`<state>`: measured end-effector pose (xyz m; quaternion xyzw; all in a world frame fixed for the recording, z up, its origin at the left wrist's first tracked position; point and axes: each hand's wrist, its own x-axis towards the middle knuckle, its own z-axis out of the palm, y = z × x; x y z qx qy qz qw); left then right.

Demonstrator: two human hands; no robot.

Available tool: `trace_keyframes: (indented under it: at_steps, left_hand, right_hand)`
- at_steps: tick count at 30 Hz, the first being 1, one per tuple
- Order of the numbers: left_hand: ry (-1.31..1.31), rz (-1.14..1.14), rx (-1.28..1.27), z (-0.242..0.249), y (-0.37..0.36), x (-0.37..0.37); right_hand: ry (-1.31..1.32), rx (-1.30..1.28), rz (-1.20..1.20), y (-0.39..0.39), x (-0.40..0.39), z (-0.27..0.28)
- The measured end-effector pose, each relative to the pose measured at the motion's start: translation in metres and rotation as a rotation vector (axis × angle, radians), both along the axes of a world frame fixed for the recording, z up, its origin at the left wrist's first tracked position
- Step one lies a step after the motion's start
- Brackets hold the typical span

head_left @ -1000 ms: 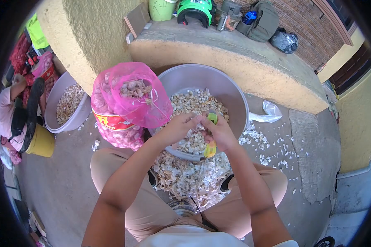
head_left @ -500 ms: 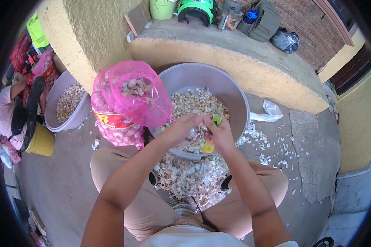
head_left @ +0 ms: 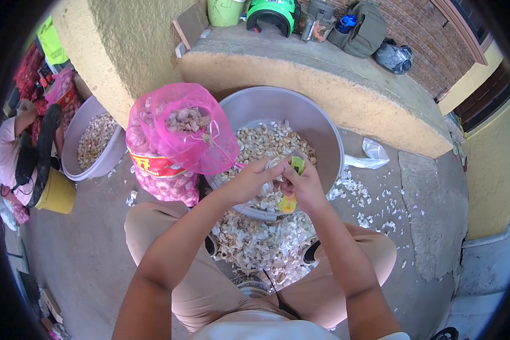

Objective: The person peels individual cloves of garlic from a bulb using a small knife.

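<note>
My left hand is closed with its fingertips pinching a whitish piece of garlic, mostly hidden by the fingers. Close against it, my right hand wraps round a yellow-green cutter; its ends show above and below the fist. Both hands are over the near part of a large grey-lilac tub. Inside the tub lie many loose garlic cloves. Left of the tub stands a pink mesh sack full of garlic bulbs, its top loosely gathered.
Papery garlic skins are heaped between my feet and scattered to the right, near a white plastic bag. At far left a person sits beside another tub. A raised ledge behind bears a green helmet and a backpack.
My left fingers have shifted slightly on the garlic, and more of its white surface shows between the hands. The cutter stays in my right hand.
</note>
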<state>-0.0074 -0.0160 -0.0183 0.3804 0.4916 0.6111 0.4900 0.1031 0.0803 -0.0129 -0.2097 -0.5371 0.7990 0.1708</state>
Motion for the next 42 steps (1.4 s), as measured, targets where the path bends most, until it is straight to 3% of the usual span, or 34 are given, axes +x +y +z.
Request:
trace_keyframes:
  at_steps: [3,8,11,14,17,20,23,26,35,39,42]
  left_hand:
    - [-0.232,-0.151,-0.047,0.008,-0.009,-0.008]
    - [-0.208,-0.161,-0.067,0.014,-0.005,-0.004]
    - [-0.219,-0.037,-0.192,0.002,0.001,-0.013]
    - [-0.226,0.127,-0.27,-0.009,0.008,-0.019]
    - [-0.197,0.216,-0.292,-0.022,0.013,-0.021]
    - [-0.23,0.178,-0.295,-0.019,0.012,-0.02]
    - [-0.286,0.115,-0.334,-0.009,0.009,-0.02]
    - [-0.313,0.16,-0.344,-0.007,0.01,-0.016]
    - [-0.26,0.249,-0.22,-0.022,0.01,-0.012]
    - [-0.014,0.174,-0.271,-0.006,0.005,-0.009]
    - [0.085,0.071,-0.118,0.008,-0.003,-0.008]
  right_hand:
    - [0.054,-0.051,-0.015,0.001,0.003,0.005]
    - [0.122,-0.187,0.003,0.005,0.005,0.016]
    - [-0.042,-0.3,0.051,0.019,0.004,0.011]
    - [-0.132,-0.187,-0.137,0.033,0.004,0.006]
    - [-0.356,0.294,-0.297,0.032,0.001,0.009]
    - [-0.425,0.362,-0.197,0.029,0.0,0.008]
    - [-0.462,0.603,0.073,0.024,0.0,0.009]
    - [-0.388,0.566,0.117,0.011,0.001,0.02]
    - [-0.259,0.932,0.053,-0.003,-0.002,0.006]
    - [-0.345,0.893,0.02,-0.002,-0.003,0.011]
    - [-0.358,0.716,0.017,0.007,-0.001,0.009]
